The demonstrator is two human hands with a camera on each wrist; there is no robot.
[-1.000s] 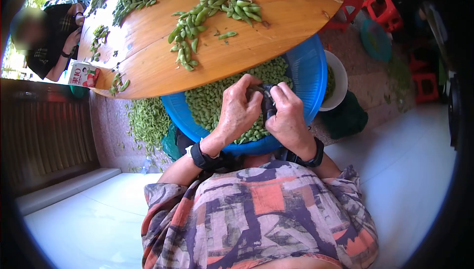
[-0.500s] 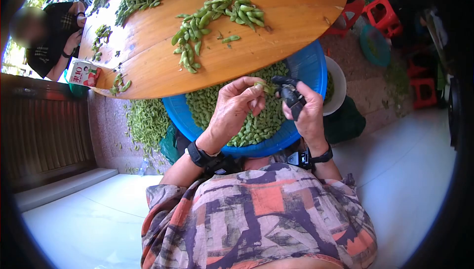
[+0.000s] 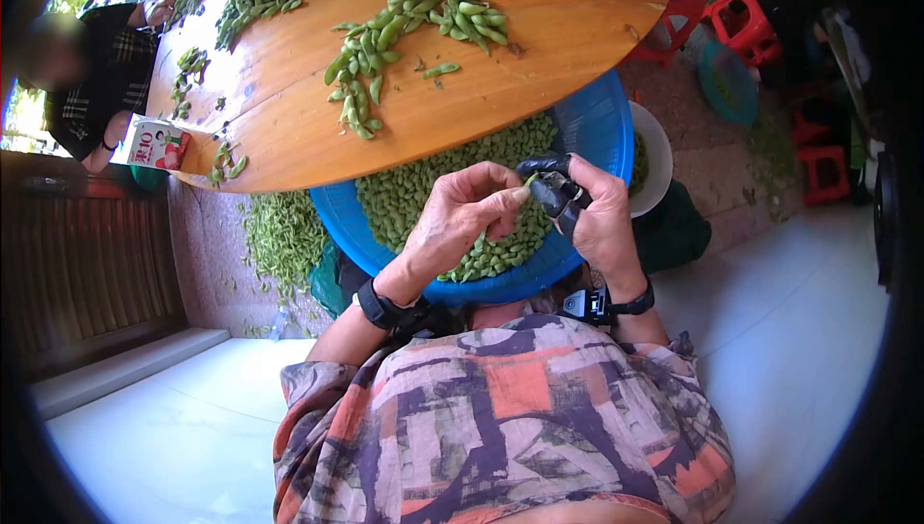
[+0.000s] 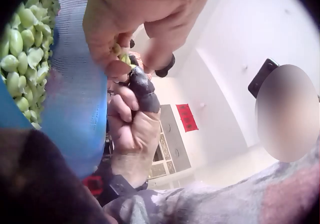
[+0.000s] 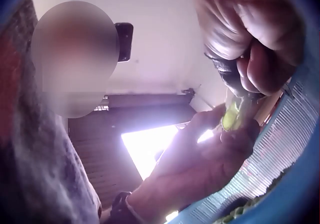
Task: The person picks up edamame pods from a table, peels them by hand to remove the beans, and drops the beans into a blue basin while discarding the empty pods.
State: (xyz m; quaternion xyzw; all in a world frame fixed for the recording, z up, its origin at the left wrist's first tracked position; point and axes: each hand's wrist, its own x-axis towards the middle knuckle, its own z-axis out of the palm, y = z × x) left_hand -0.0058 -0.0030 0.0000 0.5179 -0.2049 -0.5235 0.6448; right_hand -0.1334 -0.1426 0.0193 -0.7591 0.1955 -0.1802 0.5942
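Note:
Over the blue basin (image 3: pixel 599 125) of shelled green beans (image 3: pixel 399 221), my left hand (image 3: pixel 452 221) pinches an edamame pod (image 5: pixel 231 119) between thumb and forefinger. My right hand (image 3: pixel 606 211) wears black covers (image 3: pixel 556 199) on its thumb and some fingers. Its covered fingertips pinch the pod's other end, as the right wrist view shows. A green bean shows in the split pod there. In the left wrist view the pod is partly hidden behind the left fingers.
A wooden table (image 3: pixel 539 72) overhangs the basin's far side, with edamame pods (image 3: pixel 371 52) on it. Empty-looking pods (image 3: pixel 289 235) lie heaped on the floor at left. A white bucket (image 3: pixel 657 163) stands right of the basin. Another person (image 3: pixel 96 81) sits at the far left.
The hands were close together, then moved apart with a pod in the left hand. Now the right hand's covered fingertips have come back against the pod. At far left, the other person's arm has shifted.

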